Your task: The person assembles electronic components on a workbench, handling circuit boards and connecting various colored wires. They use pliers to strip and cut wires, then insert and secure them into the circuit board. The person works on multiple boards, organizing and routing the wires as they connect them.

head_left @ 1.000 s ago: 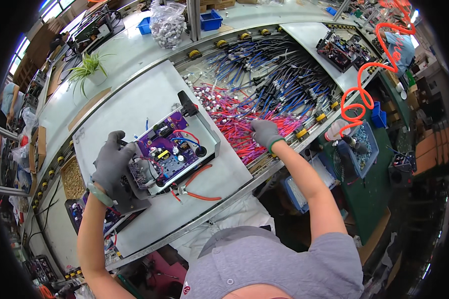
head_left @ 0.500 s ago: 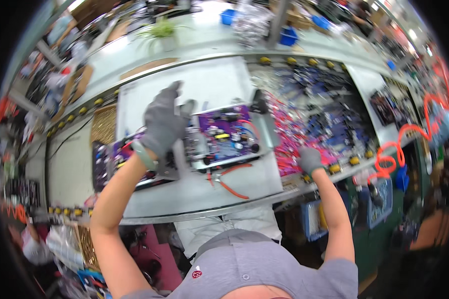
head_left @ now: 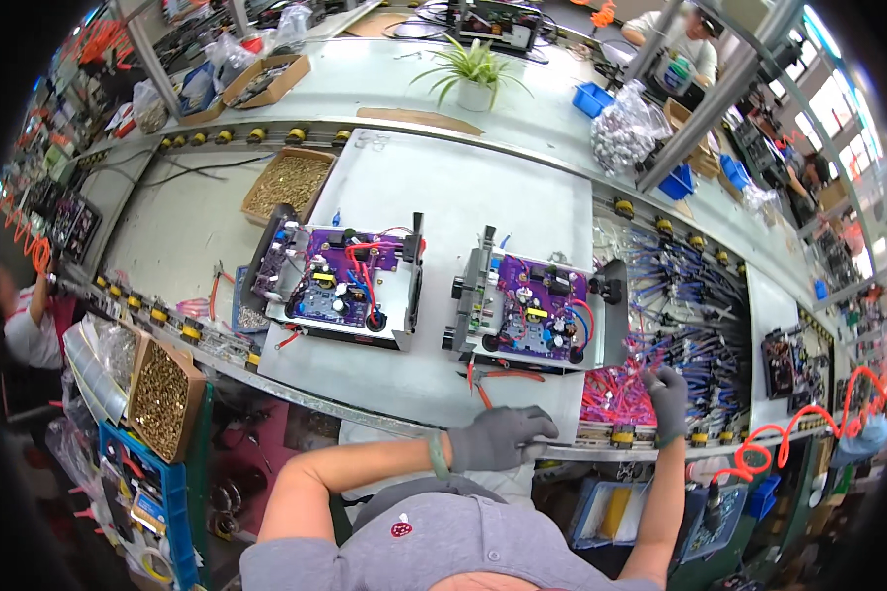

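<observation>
The left hand (head_left: 503,436) (grey glove) rests loosely curled and empty on the mat's (head_left: 434,379) front edge, near the cutters (head_left: 498,379) — the right hand (head_left: 668,399) grips pink wires (head_left: 616,394) beside the board (head_left: 537,315).

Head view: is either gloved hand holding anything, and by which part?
The left hand rests empty on the white mat's front edge. The right hand reaches into the pink wires; whether it grips any cannot be told.
</observation>
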Available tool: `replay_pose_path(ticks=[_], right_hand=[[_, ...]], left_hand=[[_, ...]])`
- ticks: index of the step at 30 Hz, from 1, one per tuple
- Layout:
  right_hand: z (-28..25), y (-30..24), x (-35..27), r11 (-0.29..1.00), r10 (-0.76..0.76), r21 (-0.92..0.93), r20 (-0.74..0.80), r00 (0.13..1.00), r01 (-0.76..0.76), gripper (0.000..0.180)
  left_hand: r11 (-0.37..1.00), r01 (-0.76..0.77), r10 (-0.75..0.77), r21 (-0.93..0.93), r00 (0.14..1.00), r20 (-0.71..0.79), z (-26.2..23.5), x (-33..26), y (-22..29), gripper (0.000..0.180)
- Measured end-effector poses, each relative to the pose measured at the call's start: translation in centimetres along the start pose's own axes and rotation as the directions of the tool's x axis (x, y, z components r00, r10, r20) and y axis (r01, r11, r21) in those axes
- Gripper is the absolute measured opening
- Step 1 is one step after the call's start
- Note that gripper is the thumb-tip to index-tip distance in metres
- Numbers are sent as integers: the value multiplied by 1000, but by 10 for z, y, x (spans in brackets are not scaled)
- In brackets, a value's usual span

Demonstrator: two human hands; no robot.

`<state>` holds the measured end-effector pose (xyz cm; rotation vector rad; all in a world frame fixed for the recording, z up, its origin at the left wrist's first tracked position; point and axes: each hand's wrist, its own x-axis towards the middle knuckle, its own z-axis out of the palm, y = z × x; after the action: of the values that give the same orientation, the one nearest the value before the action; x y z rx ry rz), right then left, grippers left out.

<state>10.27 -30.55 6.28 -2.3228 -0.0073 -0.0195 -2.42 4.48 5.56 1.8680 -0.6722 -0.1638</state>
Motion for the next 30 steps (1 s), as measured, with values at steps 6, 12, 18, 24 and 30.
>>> replay_pose_path(ticks=[6,12,18,24,30], right_hand=[[8,-157,-63,880,-6,467,189,982,-84,12],[56,-185,-69,911,-328,343,274,904,227,15],[60,-198,-73,783,-83,615,254,964,-95,15],[68,-202,-69,807,-569,238,68,820,540,13],[44,-215,-54,815,-575,286,290,765,504,17]], left_hand=[[869,146,-255,-473,951,-173,22,27,17,48],[670,414,-386,-616,903,187,-31,29,43,38],[517,264,-529,-814,846,-61,-34,7,51,32],[779,128,-353,-614,899,-260,-39,14,52,23],[984,-30,-39,-175,925,-379,-51,10,52,13]])
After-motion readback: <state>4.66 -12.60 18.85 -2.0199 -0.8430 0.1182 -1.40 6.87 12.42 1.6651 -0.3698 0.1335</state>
